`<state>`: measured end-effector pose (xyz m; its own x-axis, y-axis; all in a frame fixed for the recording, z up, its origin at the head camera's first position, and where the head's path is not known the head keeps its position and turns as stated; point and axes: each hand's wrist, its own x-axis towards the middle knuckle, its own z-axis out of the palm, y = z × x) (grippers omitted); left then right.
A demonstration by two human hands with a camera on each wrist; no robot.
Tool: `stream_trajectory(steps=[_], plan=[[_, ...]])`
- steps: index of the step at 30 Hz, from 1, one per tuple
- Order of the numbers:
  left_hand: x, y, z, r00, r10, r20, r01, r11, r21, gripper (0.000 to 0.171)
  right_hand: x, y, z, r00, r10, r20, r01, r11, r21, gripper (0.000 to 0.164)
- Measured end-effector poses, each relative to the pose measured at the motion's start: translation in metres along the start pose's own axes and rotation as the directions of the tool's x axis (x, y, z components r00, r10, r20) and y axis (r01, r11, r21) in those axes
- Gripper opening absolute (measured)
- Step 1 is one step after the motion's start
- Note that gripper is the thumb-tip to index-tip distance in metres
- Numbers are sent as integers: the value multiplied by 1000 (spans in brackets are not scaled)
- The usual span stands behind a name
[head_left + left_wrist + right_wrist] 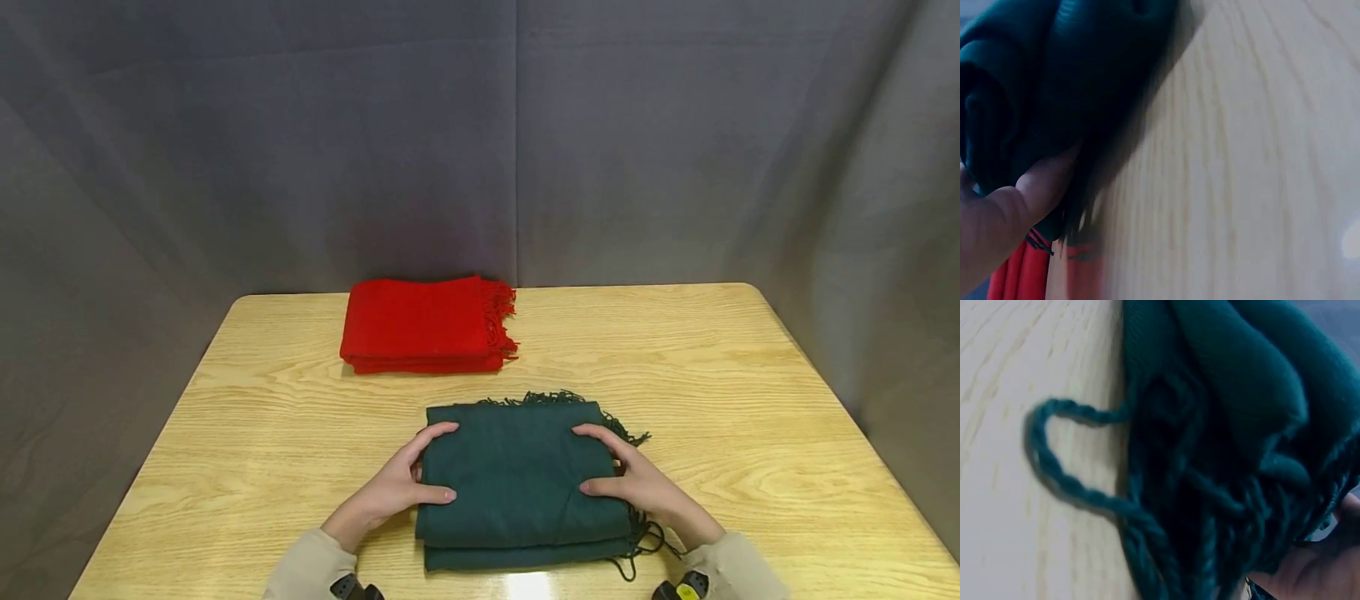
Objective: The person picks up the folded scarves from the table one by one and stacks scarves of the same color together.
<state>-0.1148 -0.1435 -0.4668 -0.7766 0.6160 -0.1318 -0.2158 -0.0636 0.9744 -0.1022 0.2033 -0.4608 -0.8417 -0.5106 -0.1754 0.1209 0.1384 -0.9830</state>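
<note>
A folded dark green scarf (517, 475) with twisted fringe lies at the near middle of the table. My left hand (397, 483) grips its left side, thumb and index finger spread over the top. At the opposite side my right hand (641, 483) holds it the same way, by the fringed edge. Other fingers are partly hidden beside the cloth. In the left wrist view, the left hand (997, 231) has its thumb pressed against the folded green cloth (1104, 69). The right wrist view shows loose fringe (1072, 481) and part of the right hand (1310, 569).
A folded red scarf (416, 321), its fringe to the right, sits near the table's back edge, left of centre. The wooden table (735, 375) has grey curtains (637, 142) behind it and along both sides.
</note>
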Motion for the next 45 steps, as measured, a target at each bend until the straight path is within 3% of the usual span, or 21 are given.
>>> stream_trajectory(steps=[6,16,27,45], plan=[[3,2,5,1000,19,-24,-19,1000,20,79,-2,-3,2,998,-17,-65,15,1000,-25,65],[7,8,12,996,36,-78,-32,998,58,77,-4,-7,3,994,-46,-102,44,999,-15,62],[14,15,17,995,71,-66,-65,994,92,75,-7,-14,-5,994,-68,-91,72,997,36,62],[27,30,24,994,81,-76,-71,990,124,74,-11,-26,-21,986,-62,-155,52,996,-71,59]])
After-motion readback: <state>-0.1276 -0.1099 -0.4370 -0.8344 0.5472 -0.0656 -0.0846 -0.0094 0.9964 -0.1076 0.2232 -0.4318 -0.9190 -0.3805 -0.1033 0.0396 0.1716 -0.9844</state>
